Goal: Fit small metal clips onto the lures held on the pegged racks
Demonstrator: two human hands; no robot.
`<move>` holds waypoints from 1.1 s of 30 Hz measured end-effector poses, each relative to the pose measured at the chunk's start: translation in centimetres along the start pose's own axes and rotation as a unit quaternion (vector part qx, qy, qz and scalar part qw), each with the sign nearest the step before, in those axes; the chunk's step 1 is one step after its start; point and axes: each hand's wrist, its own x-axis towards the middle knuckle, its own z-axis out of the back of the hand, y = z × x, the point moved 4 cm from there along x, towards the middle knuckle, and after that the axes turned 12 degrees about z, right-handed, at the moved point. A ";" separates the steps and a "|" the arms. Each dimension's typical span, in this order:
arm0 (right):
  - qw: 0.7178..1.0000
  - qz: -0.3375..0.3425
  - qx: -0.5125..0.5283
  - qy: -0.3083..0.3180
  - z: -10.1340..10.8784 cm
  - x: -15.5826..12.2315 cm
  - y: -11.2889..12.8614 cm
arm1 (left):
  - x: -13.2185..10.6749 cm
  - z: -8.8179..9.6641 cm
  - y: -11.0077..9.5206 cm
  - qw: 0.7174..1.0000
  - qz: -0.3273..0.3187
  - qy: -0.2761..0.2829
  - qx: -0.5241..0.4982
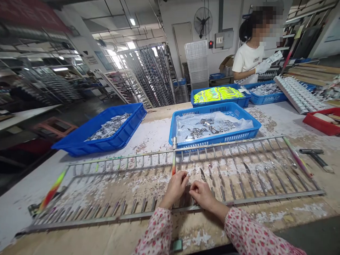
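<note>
A long metal rack [265,198] with rows of prongs lies flat on the worktable in front of me. Small dark metal pieces [247,168] sit on several prongs of its right half. My left hand [176,187] and my right hand [203,194] meet over the middle of the rack, fingers curled and pinched together at a prong. What they pinch is too small to make out. Both sleeves are floral.
A blue basket [212,138] with metal pieces on plastic stands just behind the rack. Another blue basket [106,143] sits at the left, more baskets [239,101] behind. A red tray [321,124] and a hammer [317,157] lie right. A person [249,56] works beyond the table.
</note>
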 end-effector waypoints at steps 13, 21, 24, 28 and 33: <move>0.994 -0.065 0.055 0.062 -0.7 0.1 -0.8 | 0.0 -0.6 0.0 0.999 0.035 -0.010 0.036; 0.985 0.040 -0.132 0.101 0.8 -1.7 2.4 | -1.7 -0.6 0.0 0.997 0.059 -0.028 -0.034; 0.963 0.076 -0.216 0.140 0.5 -2.4 3.0 | -2.6 0.0 1.0 0.996 0.074 -0.049 -0.022; 0.947 0.109 -0.257 0.161 0.1 -2.4 3.3 | -3.3 0.6 2.5 0.996 0.069 -0.060 -0.018; 0.945 0.110 -0.266 0.153 1.4 -2.6 3.3 | -4.1 0.5 3.1 0.996 0.068 -0.063 -0.016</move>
